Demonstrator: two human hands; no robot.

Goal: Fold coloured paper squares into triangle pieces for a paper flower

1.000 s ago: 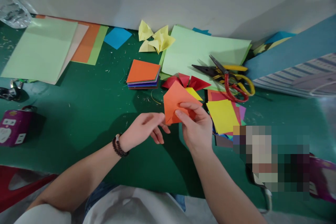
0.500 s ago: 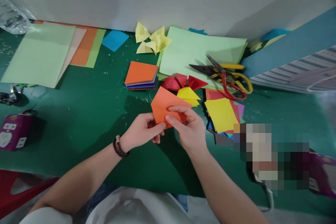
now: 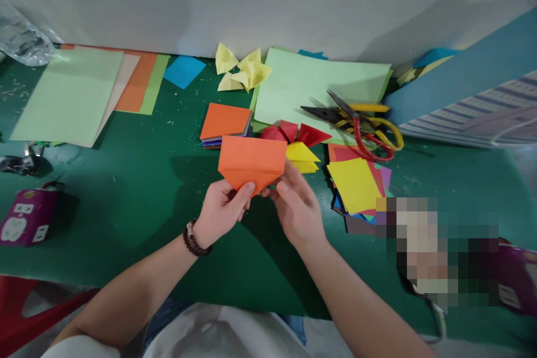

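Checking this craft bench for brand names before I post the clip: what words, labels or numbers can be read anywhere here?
None can be read. The purple power socket has a small mark on top, too small to read; the striped sheet at right shows only blurred lines.

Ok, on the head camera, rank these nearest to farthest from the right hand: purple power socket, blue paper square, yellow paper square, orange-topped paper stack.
From the right hand:
1. Yellow paper square, to its right.
2. Orange-topped paper stack, ahead and left.
3. Blue paper square, farther ahead and left.
4. Purple power socket, far left.
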